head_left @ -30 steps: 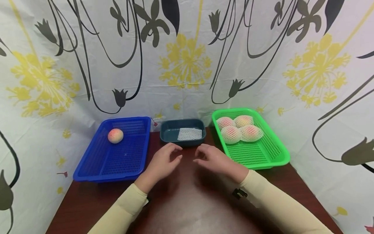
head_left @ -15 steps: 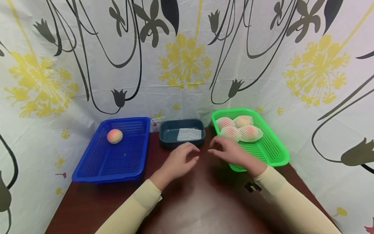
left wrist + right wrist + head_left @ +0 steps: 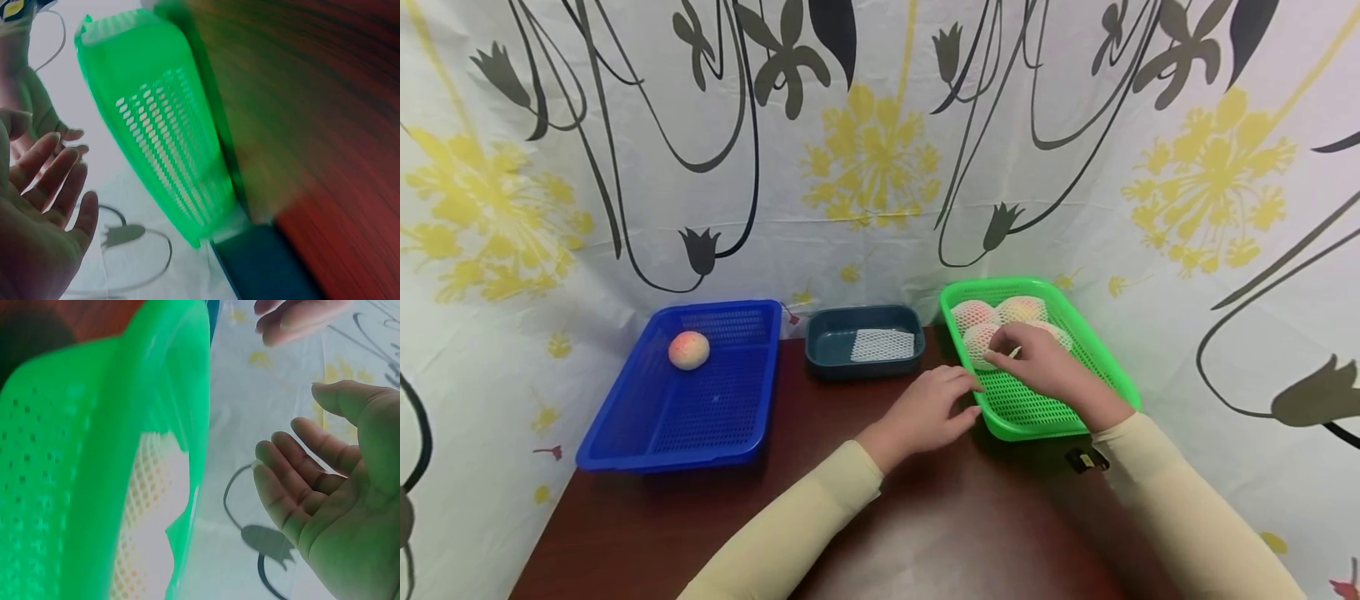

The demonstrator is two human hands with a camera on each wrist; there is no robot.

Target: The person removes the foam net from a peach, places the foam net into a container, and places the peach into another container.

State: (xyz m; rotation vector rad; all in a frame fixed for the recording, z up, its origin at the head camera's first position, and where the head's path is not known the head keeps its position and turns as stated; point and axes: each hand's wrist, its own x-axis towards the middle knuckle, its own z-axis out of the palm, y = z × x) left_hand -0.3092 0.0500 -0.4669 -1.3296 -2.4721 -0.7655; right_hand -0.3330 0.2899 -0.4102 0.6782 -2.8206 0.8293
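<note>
Over the green basket [image 3: 1052,421] my right hand [image 3: 1037,358] hovers with loosely bent fingers and nothing in them. Several peaches in white foam nets lie in that basket; one netted peach [image 3: 977,343] is right by my right fingertips, and another is partly covered by the hand. My left hand [image 3: 928,408] is at the basket's near left rim, its fingers relaxed and holding nothing. Both the left hand [image 3: 47,219] and the right hand [image 3: 337,487] show bare palms in the wrist views.
A blue basket [image 3: 625,461] at the left holds one bare peach [image 3: 688,350]. Between the baskets stands a dark teal tray [image 3: 827,367] with a flat white foam net [image 3: 883,345] in it. A patterned cloth [image 3: 865,250] rises behind the brown table [image 3: 925,517].
Both hands have moved right, from in front of the teal tray to the green basket. The right hand is now above the netted peaches; the left has reached the basket's rim.
</note>
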